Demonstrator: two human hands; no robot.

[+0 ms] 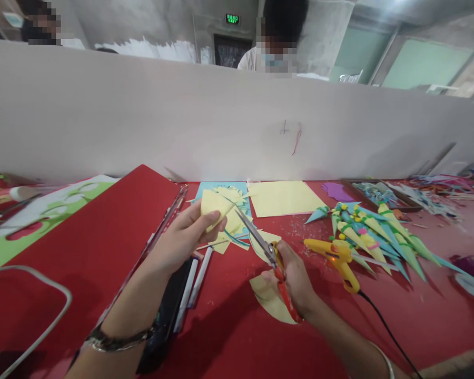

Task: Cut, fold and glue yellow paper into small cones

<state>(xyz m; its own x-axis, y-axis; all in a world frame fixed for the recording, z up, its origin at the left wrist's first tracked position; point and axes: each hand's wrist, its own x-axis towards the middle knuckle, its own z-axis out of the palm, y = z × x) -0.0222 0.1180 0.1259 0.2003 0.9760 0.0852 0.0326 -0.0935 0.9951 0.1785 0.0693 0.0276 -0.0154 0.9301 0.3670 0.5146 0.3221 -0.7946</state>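
Observation:
My left hand point(189, 229) pinches a piece of pale yellow paper point(213, 206) between thumb and fingers, above a heap of cut scraps. In my right hand point(294, 276) is a pair of scissors point(266, 247) with red and yellow handles. Their blades point up and left, with the tips close to the paper's right edge; whether they touch it I cannot tell. Beneath the right hand lies a rounded yellow paper piece point(274, 302) on the red table point(229, 337). Yellow offcuts lie over a light blue sheet point(243, 188) behind the left hand.
A yellow glue gun point(335, 257) with a black cord lies at right, beside several blue and yellow paper cones point(379, 237). White markers point(200, 276) lie near my left forearm. A yellow sheet point(284, 199) rests before the white partition point(229, 121). A person point(278, 42) is behind it.

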